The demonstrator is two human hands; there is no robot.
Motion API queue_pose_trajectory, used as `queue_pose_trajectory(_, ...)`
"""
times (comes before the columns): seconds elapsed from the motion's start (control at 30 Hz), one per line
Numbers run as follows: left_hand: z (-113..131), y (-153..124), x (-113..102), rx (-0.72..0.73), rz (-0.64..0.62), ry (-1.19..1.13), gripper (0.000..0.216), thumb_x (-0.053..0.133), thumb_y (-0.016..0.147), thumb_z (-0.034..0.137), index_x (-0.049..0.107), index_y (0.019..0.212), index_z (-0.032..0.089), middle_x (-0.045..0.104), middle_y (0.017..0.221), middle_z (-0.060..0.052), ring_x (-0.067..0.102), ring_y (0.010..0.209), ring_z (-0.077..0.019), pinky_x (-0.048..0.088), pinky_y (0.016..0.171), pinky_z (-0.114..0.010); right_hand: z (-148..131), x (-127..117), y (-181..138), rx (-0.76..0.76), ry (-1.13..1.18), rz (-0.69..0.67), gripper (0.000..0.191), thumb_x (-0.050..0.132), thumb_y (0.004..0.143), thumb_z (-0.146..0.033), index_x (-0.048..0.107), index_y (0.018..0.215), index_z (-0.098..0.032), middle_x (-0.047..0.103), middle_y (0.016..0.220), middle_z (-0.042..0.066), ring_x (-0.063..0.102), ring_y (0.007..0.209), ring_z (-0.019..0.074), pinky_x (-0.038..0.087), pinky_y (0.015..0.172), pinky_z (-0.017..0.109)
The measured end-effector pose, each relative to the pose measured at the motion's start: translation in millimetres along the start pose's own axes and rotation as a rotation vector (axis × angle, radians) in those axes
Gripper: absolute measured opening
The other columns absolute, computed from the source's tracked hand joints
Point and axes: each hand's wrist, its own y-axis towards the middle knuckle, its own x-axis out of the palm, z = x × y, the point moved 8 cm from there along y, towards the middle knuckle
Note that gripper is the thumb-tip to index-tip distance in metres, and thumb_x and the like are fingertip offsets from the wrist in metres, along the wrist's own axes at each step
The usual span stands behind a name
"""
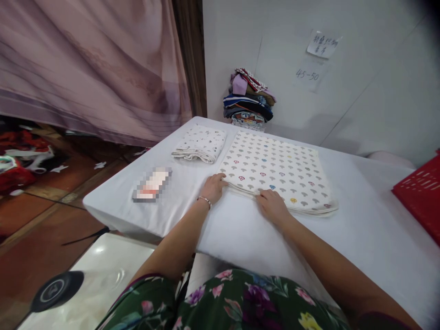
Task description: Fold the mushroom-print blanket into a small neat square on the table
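Cloth (275, 172) with a mushroom print lies flat, in layers, on the white table (237, 233). Left hand (213, 187) touches the cloth's near edge by its left corner, fingers close together. Right hand (272, 205) touches the same edge further right, fingers curled. Whether either pinches the layers cannot be told. Folded bundle (201, 144) lies just left of the cloth; clothes pile (248, 103) stands beyond the cloth; red basket (421, 195), right of it, well apart.

mushroom-print fabric (275, 169): matt cloth | basket (420, 199): plastic | bracelet (205, 200): shiny metal
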Motion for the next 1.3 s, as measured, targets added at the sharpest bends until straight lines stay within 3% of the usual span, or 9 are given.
queue_pose_trajectory(0.13,9,-4,1,0.056,-0.015,-0.012,0.034,0.048,0.071,0.006,0.069,0.089,0.026,0.055,0.121,-0.004,0.046,0.113,-0.022,0.036,0.095,-0.041,-4,-3,1,0.016,-0.006,-0.02,0.019,0.044,0.089,-0.023,0.062,0.089,-0.018,0.058,0.094,0.009,0.047,0.089,0.022,0.035,0.074,0.033)
queue_pose_trajectory(0.37,23,-2,6,0.149,-0.035,-0.008,0.018,0.058,0.078,0.028,0.069,0.093,0.026,0.052,0.127,-0.005,0.043,0.118,-0.0239,0.032,0.099,-0.043,-3,6,4,0.037,-0.068,-0.048,0.023,0.04,0.088,-0.011,0.063,0.089,-0.017,0.058,0.097,0.01,0.047,0.09,0.0229,0.034,0.074,0.035)
queue_pose_trajectory(0.7,36,1,10,0.242,-0.01,0.061,0.02,0.058,0.081,0.035,0.067,0.094,0.023,0.049,0.131,-0.007,0.04,0.123,-0.0244,0.032,0.1,-0.043,4,6,1,0.056,0.18,-0.005,0.02,0.039,0.09,-0.016,0.058,0.087,-0.016,0.058,0.093,0.008,0.048,0.087,0.0194,0.033,0.075,0.031)
queue_pose_trajectory(0.87,51,4,14,0.286,-0.014,0.127,0.018,0.05,0.086,0.026,0.067,0.085,0.019,0.053,0.128,-0.006,0.041,0.122,-0.0241,0.033,0.1,-0.043,3,5,1,0.048,0.176,0.019,0.02,0.039,0.09,-0.016,0.058,0.085,-0.017,0.058,0.091,0.008,0.048,0.085,0.0192,0.033,0.075,0.03)
queue_pose_trajectory(1.03,64,-13,7,0.408,0.014,0.189,0.023,0.041,0.088,0.017,0.063,0.082,0.017,0.057,0.122,-0.005,0.044,0.12,-0.0213,0.033,0.101,-0.042,-4,8,-3,0.02,0.085,0.0,0.019,0.041,0.091,-0.016,0.06,0.091,-0.017,0.059,0.102,0.008,0.048,0.091,0.0196,0.034,0.076,0.031)
queue_pose_trajectory(1.3,63,-26,1,0.443,0.069,0.21,0.022,0.04,0.089,0.017,0.06,0.08,0.016,0.06,0.115,-0.005,0.047,0.117,-0.0203,0.036,0.098,-0.042,-11,5,-7,0.011,0.021,0.022,0.014,0.049,0.089,-0.025,0.06,0.092,-0.017,0.057,0.102,0.009,0.047,0.091,0.0208,0.035,0.076,0.032)
